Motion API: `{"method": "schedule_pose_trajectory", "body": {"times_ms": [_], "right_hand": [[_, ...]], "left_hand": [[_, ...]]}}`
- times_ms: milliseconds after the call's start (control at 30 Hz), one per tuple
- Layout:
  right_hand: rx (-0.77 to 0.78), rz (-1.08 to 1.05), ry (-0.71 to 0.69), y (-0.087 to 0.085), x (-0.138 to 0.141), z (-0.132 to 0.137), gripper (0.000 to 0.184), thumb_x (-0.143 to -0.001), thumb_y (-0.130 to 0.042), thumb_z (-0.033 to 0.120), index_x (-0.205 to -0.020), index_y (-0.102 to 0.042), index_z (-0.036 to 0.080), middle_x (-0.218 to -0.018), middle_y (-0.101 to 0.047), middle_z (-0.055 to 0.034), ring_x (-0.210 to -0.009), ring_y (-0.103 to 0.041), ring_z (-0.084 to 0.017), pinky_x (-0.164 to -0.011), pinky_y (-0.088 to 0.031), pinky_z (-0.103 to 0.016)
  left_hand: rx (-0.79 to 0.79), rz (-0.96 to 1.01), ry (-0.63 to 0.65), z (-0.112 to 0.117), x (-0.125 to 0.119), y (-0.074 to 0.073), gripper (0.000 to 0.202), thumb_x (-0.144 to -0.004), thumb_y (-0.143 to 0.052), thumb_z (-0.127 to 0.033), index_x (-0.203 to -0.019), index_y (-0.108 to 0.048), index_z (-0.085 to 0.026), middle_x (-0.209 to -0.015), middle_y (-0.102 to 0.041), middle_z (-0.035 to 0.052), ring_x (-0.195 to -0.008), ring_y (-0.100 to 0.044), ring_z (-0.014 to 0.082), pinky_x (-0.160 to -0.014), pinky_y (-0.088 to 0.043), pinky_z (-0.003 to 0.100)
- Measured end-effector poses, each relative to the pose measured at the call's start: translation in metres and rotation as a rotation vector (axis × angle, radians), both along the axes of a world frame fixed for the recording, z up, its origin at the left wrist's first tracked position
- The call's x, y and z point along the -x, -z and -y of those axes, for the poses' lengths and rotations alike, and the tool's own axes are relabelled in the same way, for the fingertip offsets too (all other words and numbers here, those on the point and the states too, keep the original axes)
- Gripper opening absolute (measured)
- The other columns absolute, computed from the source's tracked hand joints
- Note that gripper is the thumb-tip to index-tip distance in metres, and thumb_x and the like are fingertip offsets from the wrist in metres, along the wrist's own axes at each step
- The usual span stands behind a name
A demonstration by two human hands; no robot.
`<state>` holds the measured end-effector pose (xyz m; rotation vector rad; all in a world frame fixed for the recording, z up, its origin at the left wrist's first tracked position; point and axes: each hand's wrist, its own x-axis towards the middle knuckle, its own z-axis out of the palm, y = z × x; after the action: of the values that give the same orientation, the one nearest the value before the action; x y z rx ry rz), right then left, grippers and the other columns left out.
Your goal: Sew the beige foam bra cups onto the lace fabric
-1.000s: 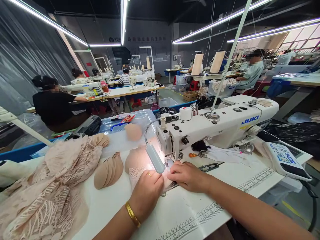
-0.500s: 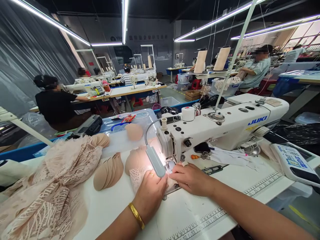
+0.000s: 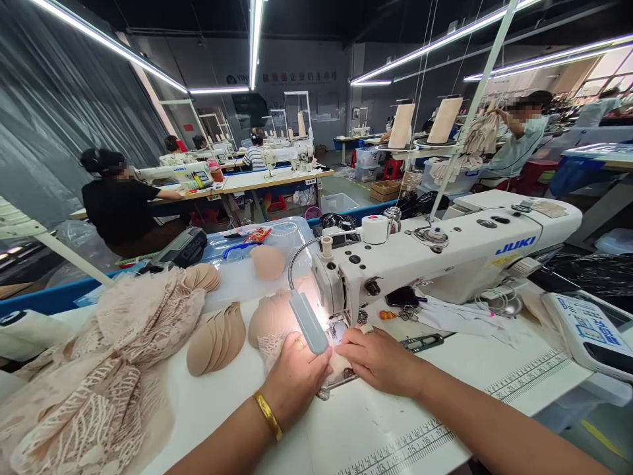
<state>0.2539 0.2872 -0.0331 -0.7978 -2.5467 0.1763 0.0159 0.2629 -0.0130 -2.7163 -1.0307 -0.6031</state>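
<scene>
Beneath and beyond our left hand, we note the lace-trimmed piece, clamped in its fingers. Our right hand has fingertips bunched there; whether gripping, we cannot tell. Left of the left hand: beige cups; beyond the right: sewing machine.

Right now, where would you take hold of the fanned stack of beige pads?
Pinch the outer left edge, coming from the left, I'd say: the beige pads fan out rightward, leaving the leftmost pad with its face and left rim uncovered.
</scene>
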Motion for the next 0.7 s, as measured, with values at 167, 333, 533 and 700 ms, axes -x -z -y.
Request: {"method": "schedule_pose_trajectory", "body": {"times_ms": [167,333,533,700], "right_hand": [[0.008,0.049,0.08,-0.001,0.003,0.0,0.021,-0.088,-0.051,0.005,-0.092,-0.065,0.02,-0.083,-0.06,-0.0022,-0.07,-0.044,-0.018,-0.061,-0.03,-0.03],[0.025,0.095,0.124,-0.004,0.005,-0.001,0.02,-0.09,-0.051,0.006,-0.094,-0.065,0.02,-0.086,-0.062,-0.0029,-0.071,-0.044,-0.019,-0.063,-0.03,-0.031],[0.003,0.108,0.109,-0.003,0.003,-0.001,0.02,-0.087,-0.054,0.003,-0.091,-0.064,0.02,-0.085,-0.062,-0.002,-0.071,-0.042,-0.018,-0.064,-0.03,-0.03],[-0.035,0.13,0.091,-0.002,0.001,-0.001,0.021,-0.08,-0.056,0.0,-0.087,-0.063,0.019,-0.086,-0.062,-0.0017,-0.07,-0.04,-0.017,-0.063,-0.029,-0.029]], "left_hand": [[0.015,0.006,0.089,-0.023,0.01,0.0,0.014,-0.099,-0.056,-0.017,-0.109,-0.067,-0.019,-0.107,-0.077,0.0068,-0.093,-0.071,0.0259,-0.086,-0.053,0.044],[0.058,-0.012,0.157,-0.037,0.016,-0.003,0.016,-0.102,-0.056,-0.022,-0.113,-0.068,-0.021,-0.115,-0.076,0.0055,-0.104,-0.07,0.025,-0.094,-0.052,0.042],[-0.026,-0.015,0.164,-0.035,0.013,-0.003,0.016,-0.1,-0.056,-0.018,-0.111,-0.067,-0.02,-0.112,-0.076,0.0075,-0.102,-0.07,0.0258,-0.095,-0.052,0.045],[-0.057,0.0,0.144,-0.031,0.007,-0.003,0.02,-0.098,-0.05,-0.011,-0.105,-0.067,-0.019,-0.106,-0.075,0.0091,-0.093,-0.071,0.0257,-0.089,-0.054,0.045]]}}
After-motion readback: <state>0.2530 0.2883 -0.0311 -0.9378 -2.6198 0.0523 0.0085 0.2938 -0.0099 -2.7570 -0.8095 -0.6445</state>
